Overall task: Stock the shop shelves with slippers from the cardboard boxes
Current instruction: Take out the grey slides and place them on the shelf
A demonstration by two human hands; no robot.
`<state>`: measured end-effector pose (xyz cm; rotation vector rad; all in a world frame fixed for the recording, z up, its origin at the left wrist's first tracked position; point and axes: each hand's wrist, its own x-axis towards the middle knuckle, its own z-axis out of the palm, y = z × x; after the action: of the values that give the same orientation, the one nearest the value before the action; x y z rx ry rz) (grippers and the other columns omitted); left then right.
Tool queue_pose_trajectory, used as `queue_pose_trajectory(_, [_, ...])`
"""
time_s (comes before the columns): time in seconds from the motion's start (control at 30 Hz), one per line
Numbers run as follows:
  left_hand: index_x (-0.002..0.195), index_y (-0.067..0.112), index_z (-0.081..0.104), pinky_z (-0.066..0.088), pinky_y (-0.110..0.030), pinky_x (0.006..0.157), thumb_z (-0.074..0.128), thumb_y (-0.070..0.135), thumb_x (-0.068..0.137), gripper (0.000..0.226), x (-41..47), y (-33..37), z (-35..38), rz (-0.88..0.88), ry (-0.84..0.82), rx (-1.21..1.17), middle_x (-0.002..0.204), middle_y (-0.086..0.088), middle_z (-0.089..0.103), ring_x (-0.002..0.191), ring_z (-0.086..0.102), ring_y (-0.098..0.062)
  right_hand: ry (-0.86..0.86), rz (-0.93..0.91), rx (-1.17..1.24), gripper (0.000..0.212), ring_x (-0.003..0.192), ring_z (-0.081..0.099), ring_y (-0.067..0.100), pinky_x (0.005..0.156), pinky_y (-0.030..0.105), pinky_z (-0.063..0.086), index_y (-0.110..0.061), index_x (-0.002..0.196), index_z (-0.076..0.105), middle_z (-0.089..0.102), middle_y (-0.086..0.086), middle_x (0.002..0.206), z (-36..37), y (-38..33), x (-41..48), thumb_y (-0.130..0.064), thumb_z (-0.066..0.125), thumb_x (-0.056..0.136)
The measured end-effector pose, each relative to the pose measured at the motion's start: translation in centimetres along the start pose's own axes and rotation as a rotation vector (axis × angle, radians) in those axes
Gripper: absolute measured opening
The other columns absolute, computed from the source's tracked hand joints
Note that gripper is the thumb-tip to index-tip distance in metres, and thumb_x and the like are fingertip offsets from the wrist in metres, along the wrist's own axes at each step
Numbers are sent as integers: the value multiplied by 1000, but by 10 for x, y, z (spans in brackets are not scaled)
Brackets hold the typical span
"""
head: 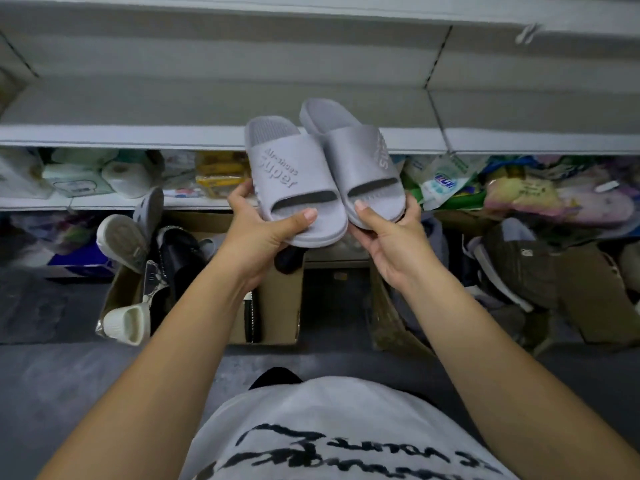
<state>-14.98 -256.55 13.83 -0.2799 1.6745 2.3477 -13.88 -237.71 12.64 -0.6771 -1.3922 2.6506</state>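
Observation:
Two grey slide slippers are held up side by side in front of the bare white shelf [180,109]. My left hand [263,233] grips the toe end of the left grey slipper [287,174], thumb on top. My right hand [388,244] grips the toe end of the right grey slipper [360,157] the same way. Their heels point toward the shelf. Below my arms on the floor stands an open cardboard box [280,303] with black, white and cream slippers sticking out. A second cardboard box [384,323] sits to its right, contents mostly hidden.
The lower shelf [114,201] holds tissue packs and packaged goods. More shoes and a flattened carton [595,292] lie at the right on the floor. The grey floor [52,375] spreads at the left. My white printed shirt fills the bottom.

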Motion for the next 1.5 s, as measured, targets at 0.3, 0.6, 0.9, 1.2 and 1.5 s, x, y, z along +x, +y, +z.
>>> queue_pose_trajectory(0.3, [154,40,21,50,-52,106,94,11,57,125,2,39,147,306,-174,9,143,0,57,125,63,-22,-130,-293,-43,76,127,59,28,81,42,62,-27,135,33,47,6,144,-48,-156,7,6,78,82])
queue_pose_trajectory(0.6, [155,43,12,49,-51,107,94,15,60,129,16,140,234,522,-388,118,148,3,53,129,60,-20,-202,-582,-1,82,124,61,26,84,45,61,-30,130,36,50,9,142,-28,-281,11,-6,86,70])
queue_pose_trajectory(0.9, [157,31,11,57,-38,95,92,10,61,128,54,253,303,596,-580,288,137,2,59,120,66,-15,-127,-794,-37,73,117,64,21,80,38,62,-19,132,33,52,4,133,13,-393,23,-3,83,80])
queue_pose_trajectory(1.2, [125,0,60,60,-27,87,81,10,70,60,130,325,347,459,-570,165,123,-17,71,101,73,-19,5,-762,-246,97,96,74,26,72,38,63,-1,130,48,65,19,123,51,-463,102,-41,98,57])
queue_pose_trajectory(1.5, [148,19,47,37,-42,104,63,63,89,75,148,334,368,1057,175,1124,141,-12,53,131,43,-34,248,-832,-1054,104,109,60,25,85,34,50,-6,121,54,62,5,115,50,-505,146,-88,69,59])
